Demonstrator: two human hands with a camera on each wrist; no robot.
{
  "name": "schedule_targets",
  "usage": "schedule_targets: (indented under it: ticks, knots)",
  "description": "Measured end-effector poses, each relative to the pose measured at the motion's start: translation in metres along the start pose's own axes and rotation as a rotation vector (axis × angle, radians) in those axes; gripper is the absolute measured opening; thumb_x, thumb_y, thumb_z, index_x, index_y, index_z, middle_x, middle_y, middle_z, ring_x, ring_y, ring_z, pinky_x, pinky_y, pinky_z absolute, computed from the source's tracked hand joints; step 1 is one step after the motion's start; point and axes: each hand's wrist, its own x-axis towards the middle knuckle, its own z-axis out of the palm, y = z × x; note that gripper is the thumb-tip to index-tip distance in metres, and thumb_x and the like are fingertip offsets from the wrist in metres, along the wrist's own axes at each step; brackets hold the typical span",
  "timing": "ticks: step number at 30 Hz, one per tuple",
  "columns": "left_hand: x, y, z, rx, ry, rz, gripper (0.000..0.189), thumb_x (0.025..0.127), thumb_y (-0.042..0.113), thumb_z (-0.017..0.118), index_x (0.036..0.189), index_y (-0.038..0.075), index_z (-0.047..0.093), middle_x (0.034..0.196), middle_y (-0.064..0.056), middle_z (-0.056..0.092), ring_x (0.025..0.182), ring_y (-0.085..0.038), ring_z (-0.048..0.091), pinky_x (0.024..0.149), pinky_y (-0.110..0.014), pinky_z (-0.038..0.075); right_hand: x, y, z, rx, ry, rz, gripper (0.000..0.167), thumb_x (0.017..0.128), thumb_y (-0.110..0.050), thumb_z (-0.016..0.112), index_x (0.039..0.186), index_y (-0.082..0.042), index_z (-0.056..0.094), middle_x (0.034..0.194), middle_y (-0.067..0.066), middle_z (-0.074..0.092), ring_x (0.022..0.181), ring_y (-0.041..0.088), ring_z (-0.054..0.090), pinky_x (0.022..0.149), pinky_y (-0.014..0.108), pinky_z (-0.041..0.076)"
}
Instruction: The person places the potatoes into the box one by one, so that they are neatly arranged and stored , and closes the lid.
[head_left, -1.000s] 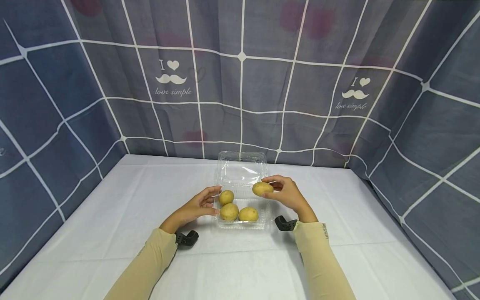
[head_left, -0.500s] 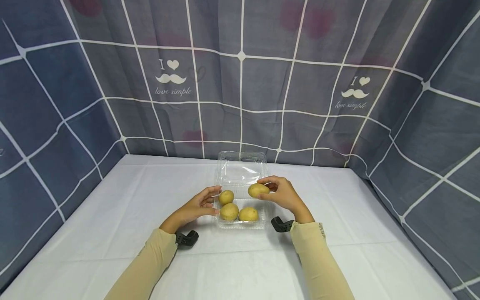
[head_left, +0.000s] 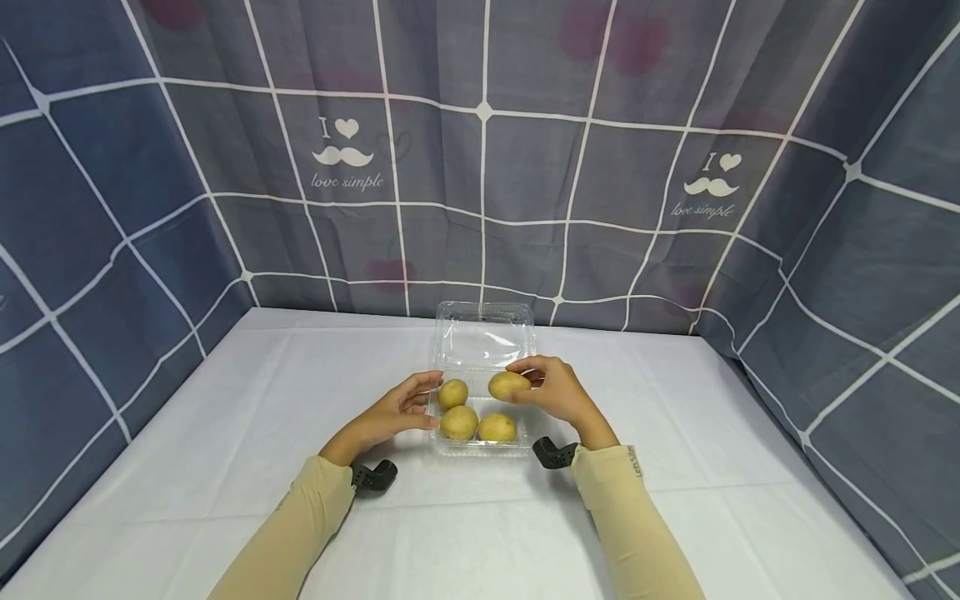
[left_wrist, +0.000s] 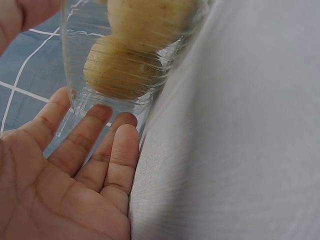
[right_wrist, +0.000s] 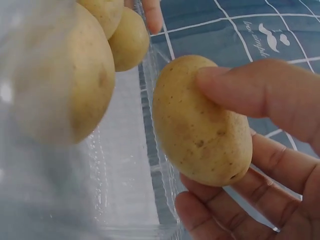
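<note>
My right hand [head_left: 561, 392] pinches a yellow potato [head_left: 507, 385] between thumb and fingers. This potato is over the back right part of a clear plastic clamshell box [head_left: 480, 450], whose lid [head_left: 483, 337] stands open at the back. Three potatoes lie inside: a small one [head_left: 453, 393] at the back left, a larger one [head_left: 458, 423] at the front left and another [head_left: 497, 428] at the front middle. My left hand [head_left: 386, 417] is at the box's left side. Its extended fingertips [left_wrist: 125, 142] are right at the ribbed wall, with the thumb nearer the rim.
A white cloth covers the table [head_left: 360, 542]. Grey-blue curtains [head_left: 525, 167] with white grid lines close off the back and both sides. A black wrist mount [head_left: 375, 476] sits at the left wrist, and another black mount [head_left: 555, 452] at the right.
My right hand has carried its potato left and slightly downward in the head view, farther over the box. The left hand and the other potatoes stay in place.
</note>
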Motion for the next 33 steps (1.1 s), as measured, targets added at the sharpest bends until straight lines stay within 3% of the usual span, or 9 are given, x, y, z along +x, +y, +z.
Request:
schedule_targets:
  ticks: [17,24,33]
  knots:
    - [0.002,-0.001,-0.001,0.0,-0.001,0.025,0.088,0.095,0.012,0.08,0.165,-0.008,0.028,0.171,-0.03,0.031,0.151,-0.05,0.037,0.125,-0.06,0.032,0.001,-0.003,0.018,-0.11,-0.006,-0.019,0.041,0.079,-0.006,0.088,0.119,0.001,0.08,0.113,0.014,0.078,0.097,0.026,0.073,0.093,0.046,0.059]
    - [0.001,0.0,0.0,-0.002,0.003,0.009,0.088,0.096,0.013,0.079,0.166,-0.007,0.028,0.172,-0.028,0.03,0.153,-0.049,0.036,0.126,-0.06,0.031,-0.001,-0.005,0.027,-0.131,-0.005,-0.03,0.038,0.082,-0.003,0.088,0.119,0.002,0.079,0.12,0.017,0.076,0.106,0.035,0.074,0.098,0.05,0.059]
    - [0.001,0.0,0.0,-0.022,0.006,0.002,0.089,0.095,0.012,0.079,0.166,-0.005,0.029,0.173,-0.026,0.03,0.154,-0.048,0.036,0.126,-0.06,0.031,0.0,-0.004,0.035,-0.187,0.024,-0.035,0.035,0.084,-0.003,0.09,0.117,0.001,0.08,0.118,0.015,0.077,0.106,0.036,0.073,0.097,0.052,0.059]
